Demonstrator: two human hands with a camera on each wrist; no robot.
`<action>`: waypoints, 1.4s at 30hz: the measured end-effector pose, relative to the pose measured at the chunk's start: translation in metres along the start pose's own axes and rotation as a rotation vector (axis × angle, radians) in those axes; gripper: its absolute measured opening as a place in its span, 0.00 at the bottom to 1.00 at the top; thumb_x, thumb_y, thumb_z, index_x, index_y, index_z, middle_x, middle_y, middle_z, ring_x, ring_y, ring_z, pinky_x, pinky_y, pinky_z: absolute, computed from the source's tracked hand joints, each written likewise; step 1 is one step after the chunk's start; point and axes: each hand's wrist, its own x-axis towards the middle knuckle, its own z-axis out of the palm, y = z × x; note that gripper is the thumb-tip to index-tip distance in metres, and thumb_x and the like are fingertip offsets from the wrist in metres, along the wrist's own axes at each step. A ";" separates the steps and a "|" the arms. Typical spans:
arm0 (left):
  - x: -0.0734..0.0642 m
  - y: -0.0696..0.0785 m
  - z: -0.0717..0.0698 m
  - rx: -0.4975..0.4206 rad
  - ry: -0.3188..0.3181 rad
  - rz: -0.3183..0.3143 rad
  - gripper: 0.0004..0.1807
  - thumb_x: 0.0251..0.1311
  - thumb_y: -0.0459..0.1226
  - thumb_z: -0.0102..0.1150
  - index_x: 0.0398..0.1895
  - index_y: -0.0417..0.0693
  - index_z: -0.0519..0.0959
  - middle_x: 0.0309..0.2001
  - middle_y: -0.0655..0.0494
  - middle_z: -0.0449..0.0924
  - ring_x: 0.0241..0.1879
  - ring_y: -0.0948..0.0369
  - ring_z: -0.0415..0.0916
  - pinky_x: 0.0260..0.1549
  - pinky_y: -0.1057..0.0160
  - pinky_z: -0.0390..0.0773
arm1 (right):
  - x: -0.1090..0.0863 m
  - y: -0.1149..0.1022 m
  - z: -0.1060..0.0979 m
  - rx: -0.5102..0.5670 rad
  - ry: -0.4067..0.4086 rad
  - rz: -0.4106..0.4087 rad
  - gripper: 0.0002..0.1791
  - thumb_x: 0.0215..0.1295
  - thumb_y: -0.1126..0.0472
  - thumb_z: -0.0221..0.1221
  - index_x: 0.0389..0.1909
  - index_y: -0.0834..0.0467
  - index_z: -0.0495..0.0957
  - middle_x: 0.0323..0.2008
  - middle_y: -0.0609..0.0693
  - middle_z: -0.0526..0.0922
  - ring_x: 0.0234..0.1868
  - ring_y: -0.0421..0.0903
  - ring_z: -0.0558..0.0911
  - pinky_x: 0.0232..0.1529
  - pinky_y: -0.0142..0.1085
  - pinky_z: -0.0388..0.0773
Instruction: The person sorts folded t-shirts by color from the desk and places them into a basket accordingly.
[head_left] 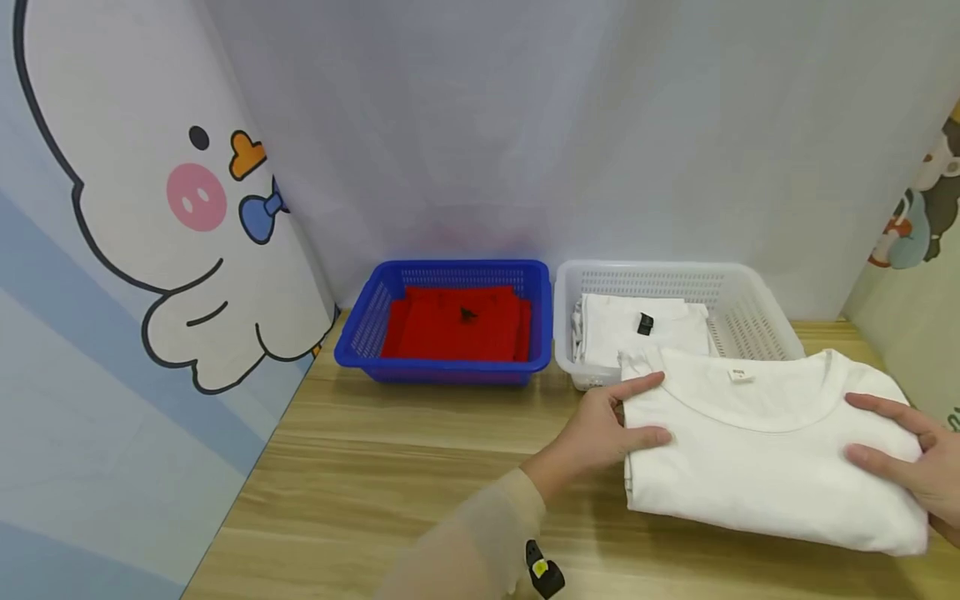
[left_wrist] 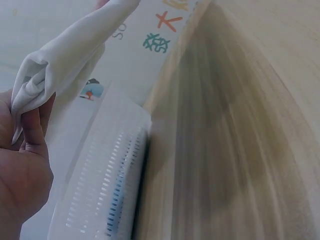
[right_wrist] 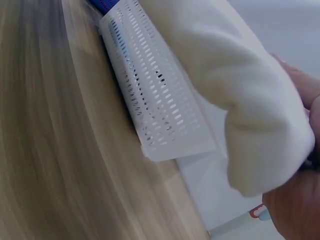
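A folded white T-shirt [head_left: 757,467], neckline and small label facing up, is held above the table between both hands. My left hand [head_left: 600,425] grips its left edge, thumb on top and the other fingers beneath; the left wrist view shows the folded layers of the shirt [left_wrist: 60,65] pinched there. At the right edge my right hand [head_left: 926,462] grips the shirt, part of that hand running out of the head view. Behind the shirt stands a white basket [head_left: 757,317] holding folded white clothing [head_left: 618,325] with a black item on top, its front right hidden by the shirt.
Left of the white basket is a blue basket [head_left: 442,373] with folded red clothing [head_left: 457,333] and a small black item on it. Both baskets stand at the back of the wooden table [head_left: 337,483], close to a pale curtain [head_left: 525,125]. A cartoon-printed wall [head_left: 112,250] borders the left side.
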 end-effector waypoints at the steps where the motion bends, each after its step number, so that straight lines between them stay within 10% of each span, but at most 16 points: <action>1: 0.001 0.003 -0.002 -0.006 -0.005 0.010 0.35 0.52 0.28 0.70 0.63 0.64 0.74 0.43 0.60 0.84 0.35 0.63 0.83 0.35 0.61 0.83 | 0.001 -0.003 0.001 -0.003 -0.010 0.008 0.36 0.62 0.78 0.56 0.67 0.46 0.69 0.49 0.36 0.69 0.36 0.36 0.82 0.25 0.39 0.82; 12: 0.015 0.039 -0.033 0.149 0.033 0.051 0.36 0.49 0.34 0.74 0.61 0.73 0.74 0.23 0.61 0.75 0.19 0.65 0.71 0.20 0.69 0.76 | 0.033 -0.033 0.020 0.018 -0.065 -0.005 0.34 0.64 0.76 0.56 0.67 0.47 0.67 0.48 0.40 0.73 0.32 0.43 0.84 0.24 0.41 0.82; 25: 0.062 0.059 -0.071 0.148 0.088 0.039 0.38 0.49 0.32 0.73 0.63 0.73 0.73 0.54 0.55 0.76 0.38 0.57 0.83 0.34 0.57 0.83 | 0.101 -0.063 0.034 -0.130 -0.052 0.097 0.37 0.64 0.64 0.61 0.72 0.41 0.61 0.53 0.43 0.65 0.34 0.39 0.82 0.31 0.38 0.83; 42: 0.110 0.036 -0.095 0.436 0.233 -0.017 0.37 0.49 0.44 0.74 0.63 0.81 0.70 0.69 0.55 0.62 0.66 0.58 0.62 0.58 0.56 0.71 | 0.160 -0.051 0.033 -0.193 -0.054 0.138 0.41 0.61 0.56 0.65 0.73 0.40 0.57 0.69 0.57 0.51 0.42 0.35 0.78 0.39 0.33 0.81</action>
